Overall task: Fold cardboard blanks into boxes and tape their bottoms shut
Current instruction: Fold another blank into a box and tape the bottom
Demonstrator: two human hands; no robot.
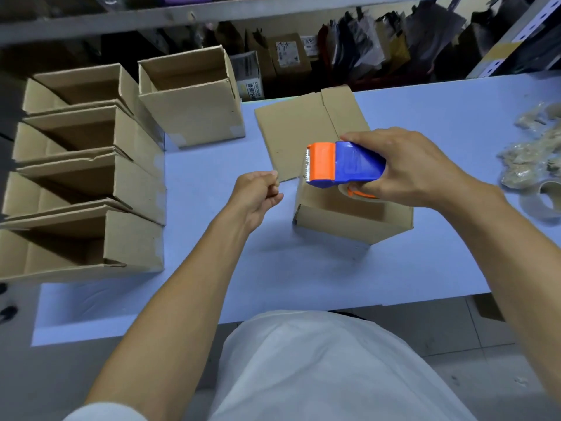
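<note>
Blue-orange tape dispenser [343, 162] gripped by right hand [403, 168] over box [352, 220]; left hand [258, 192] pinches tape end w/ curled fingers.

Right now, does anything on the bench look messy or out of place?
Yes: crumpled used tape scraps are heaped at the table's right edge beside a spare tape roll. The boxes look fine.

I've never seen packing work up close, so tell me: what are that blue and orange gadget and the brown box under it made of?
The tape dispenser in the right hand looks like moulded plastic: solid blue and orange, smooth with a slight sheen. Its toothed front edge may be metal, though that is unclear. The box looks like matte brown corrugated cardboard, with creased folds and raw cut edges.
</note>
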